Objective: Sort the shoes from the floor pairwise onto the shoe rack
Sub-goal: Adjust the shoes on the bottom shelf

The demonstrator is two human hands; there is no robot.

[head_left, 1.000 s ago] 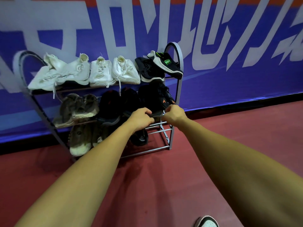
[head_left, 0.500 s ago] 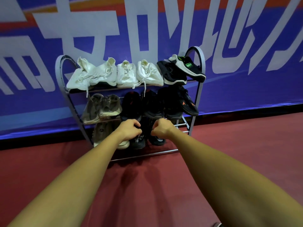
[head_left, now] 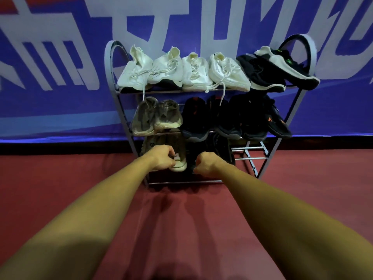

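Honestly, left hand (head_left: 161, 157) is curled on the beige shoe (head_left: 178, 165) on the bottom shelf of the shoe rack (head_left: 110, 57), right hand (head_left: 205, 163) fisted at the black shoe (head_left: 220, 146) (grip unclear), and jostling the rack could dump that overhanging top-shelf sneaker (head_left: 286, 71).

arms: 2, bare | left hand (head_left: 161, 157): bare | right hand (head_left: 205, 163): bare
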